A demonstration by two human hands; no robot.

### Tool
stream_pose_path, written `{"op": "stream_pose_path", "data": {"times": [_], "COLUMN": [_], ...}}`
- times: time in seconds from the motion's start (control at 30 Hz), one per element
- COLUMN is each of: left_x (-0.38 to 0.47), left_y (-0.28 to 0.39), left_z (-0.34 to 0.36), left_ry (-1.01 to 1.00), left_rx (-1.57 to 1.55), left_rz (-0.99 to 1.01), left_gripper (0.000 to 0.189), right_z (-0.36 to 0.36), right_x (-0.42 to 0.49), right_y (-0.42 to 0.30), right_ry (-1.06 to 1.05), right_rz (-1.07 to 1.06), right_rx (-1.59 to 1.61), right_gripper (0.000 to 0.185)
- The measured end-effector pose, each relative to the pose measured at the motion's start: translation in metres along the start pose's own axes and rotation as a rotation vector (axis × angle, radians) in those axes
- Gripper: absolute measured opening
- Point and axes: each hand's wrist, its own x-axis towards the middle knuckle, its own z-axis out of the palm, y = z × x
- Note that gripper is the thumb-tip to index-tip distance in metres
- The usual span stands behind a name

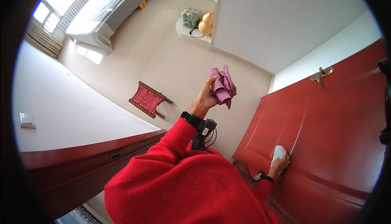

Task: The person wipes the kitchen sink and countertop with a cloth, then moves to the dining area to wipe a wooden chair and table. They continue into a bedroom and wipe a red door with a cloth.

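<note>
My left hand [206,95] grips a folded purple cloth [224,86] by its near side, held up in front of me over the floor. Low on the right, my right hand [280,164] presses a pale, light-coloured cloth [278,154] against the panelled face of a red-brown wooden door [333,126]. The fingers of that hand are partly hidden behind the cloth and the wrist. A metal lever handle [320,74] sits near the door's far edge, well beyond my right hand.
A small folding stool [148,99] with a woven red seat stands on the tiled floor [171,59]. A door frame [91,150] runs along my left. Farther off are a bed [100,22] and a white corner shelf [195,39] with drink cans [190,17] and a gourd [206,24].
</note>
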Motion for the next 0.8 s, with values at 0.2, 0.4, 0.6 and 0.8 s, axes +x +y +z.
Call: {"op": "stream_pose_path", "data": {"times": [0.2,0.4,0.6,0.8], "left_x": [0.015,0.024,0.057,0.087], "left_y": [0.025,0.053,0.076,0.091], "left_z": [-0.014,-0.03,0.0,0.048], "left_ry": [0.04,-0.09,-0.214,-0.199], "left_rx": [-0.028,0.013,-0.093,0.031], "left_rz": [0.088,-0.007,-0.048,0.083], "left_gripper": [0.041,0.046,0.045,0.041], "right_z": [-0.026,-0.109,-0.163,-0.14], "right_x": [0.043,0.096,0.164,0.179], "right_y": [0.001,-0.062,-0.126,-0.159], "right_ry": [0.072,0.529,0.787,0.707], "right_rz": [0.091,-0.217,-0.122,-0.025], "right_rx": [0.633,0.462,0.371,0.062], "right_gripper": [0.059,0.049,0.051,0.063]}}
